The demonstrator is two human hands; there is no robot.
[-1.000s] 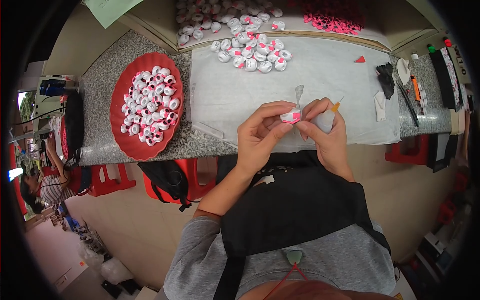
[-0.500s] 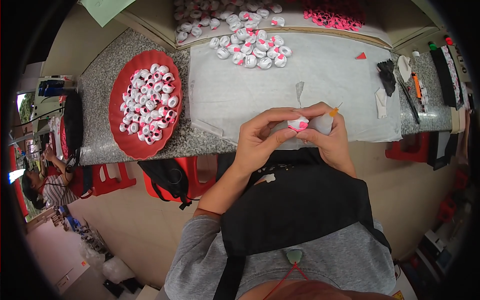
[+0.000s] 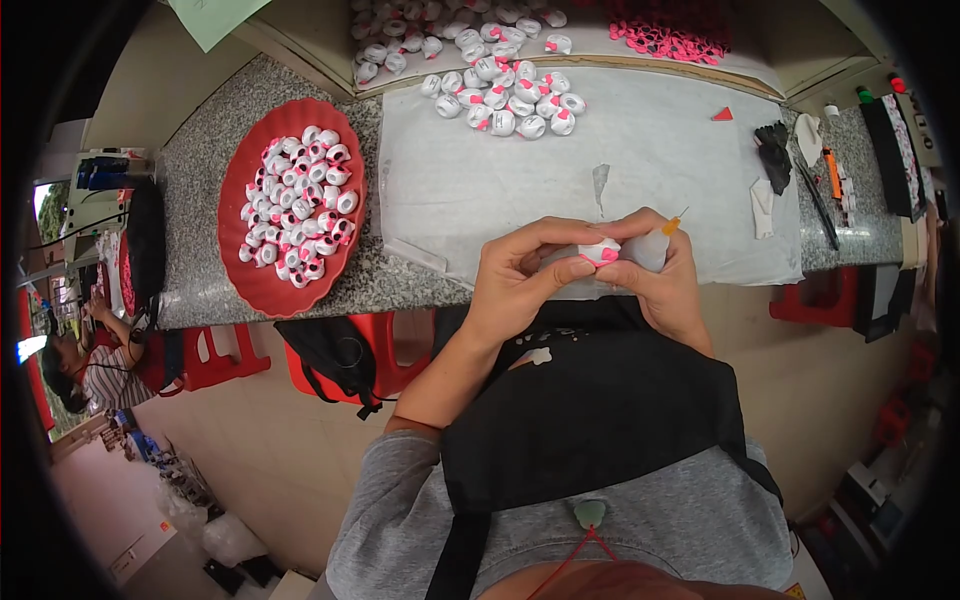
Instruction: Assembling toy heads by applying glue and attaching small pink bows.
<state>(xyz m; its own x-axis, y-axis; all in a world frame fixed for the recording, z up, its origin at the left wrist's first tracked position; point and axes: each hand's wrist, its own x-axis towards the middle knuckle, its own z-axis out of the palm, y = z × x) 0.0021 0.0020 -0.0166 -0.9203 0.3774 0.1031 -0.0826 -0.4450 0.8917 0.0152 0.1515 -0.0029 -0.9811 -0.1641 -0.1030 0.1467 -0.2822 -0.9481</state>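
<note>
Between the fingertips of both hands is a small rounded white piece with a pink part (image 3: 600,253), held just over the near edge of the table. My left hand (image 3: 520,275) pinches its left side with thumb and fingers. My right hand (image 3: 665,290) presses on the other side, and in that same hand rests a translucent squeeze bottle (image 3: 650,250). The bottle has an orange needle tip (image 3: 672,226) pointing up and away from me. Fingers cover most of the white piece and part of the bottle.
A red scalloped tray (image 3: 240,270) full of similar pieces stands left on the granite counter. More white pieces (image 3: 520,100) are heaped on the white sheet (image 3: 440,190), with pink parts (image 3: 670,40) behind. Black and white scraps and an orange tool (image 3: 832,172) lie right. Another person (image 3: 110,375) sits far left.
The white piece has turned slightly between my fingertips, its pink part shifting a little right and down. Both hands stay in nearly the same place.
</note>
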